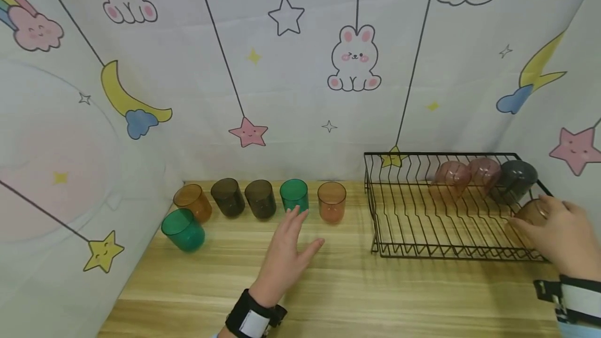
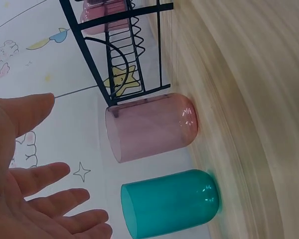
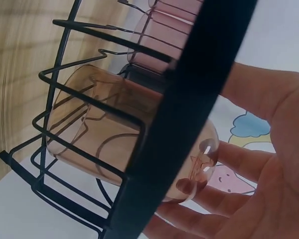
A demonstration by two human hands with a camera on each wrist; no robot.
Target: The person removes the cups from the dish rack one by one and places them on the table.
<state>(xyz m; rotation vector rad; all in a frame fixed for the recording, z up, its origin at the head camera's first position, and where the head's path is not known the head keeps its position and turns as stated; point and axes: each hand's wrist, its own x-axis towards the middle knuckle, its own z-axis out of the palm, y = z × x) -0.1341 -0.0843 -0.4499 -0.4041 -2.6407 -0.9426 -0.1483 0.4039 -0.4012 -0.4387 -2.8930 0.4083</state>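
Note:
At the right end of the black wire rack (image 1: 457, 251), my right hand (image 1: 565, 231) grips an upside-down amber glass cup (image 3: 104, 129). In the right wrist view its fingertips touch the rounded base, while the rim sits down among the wires. My left hand (image 1: 284, 260) hangs over the table with fingers spread and holds nothing. Just beyond it stand a green glass cup (image 1: 294, 192) and a pinkish-orange glass cup (image 1: 332, 202), both upright; the fingertips overlap the green one in the head view, but a gap shows in the left wrist view.
Two pink cups (image 1: 453, 173) and a dark grey cup (image 1: 516, 181) sit upside down at the rack's back right. Leftward along the table (image 1: 375, 301) stand two dark brown cups (image 1: 260, 200), an amber-brown cup (image 1: 192, 202) and another green cup (image 1: 183, 229). Patterned cloth (image 1: 300, 93) hangs behind.

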